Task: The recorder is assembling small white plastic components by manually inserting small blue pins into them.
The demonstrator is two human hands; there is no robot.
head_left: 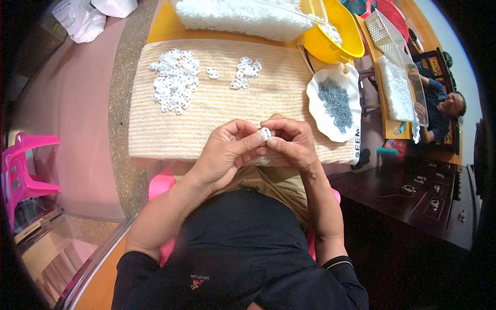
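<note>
Between my fingertips is a small white plastic piece with holes (265, 134), held over the near edge of a striped towel (217, 139). My left hand (230, 150) pinches it from one side and my right hand (292, 139) from the other. Further off on the towel lies a large heap of similar white pieces (176, 80) at the left. A smaller group of white pieces (245, 72) sits right of it, with a few loose pieces (212, 73) between. To the right, a white scalloped dish (316, 106) holds many small grey parts (336, 103).
A clear bin (318, 11) full of white pieces stands at the back, beside a yellow basin (354, 41). At the right, another person (436, 101) sits by a second clear bin (395, 88). A pink stool (31, 170) stands on the floor at the left.
</note>
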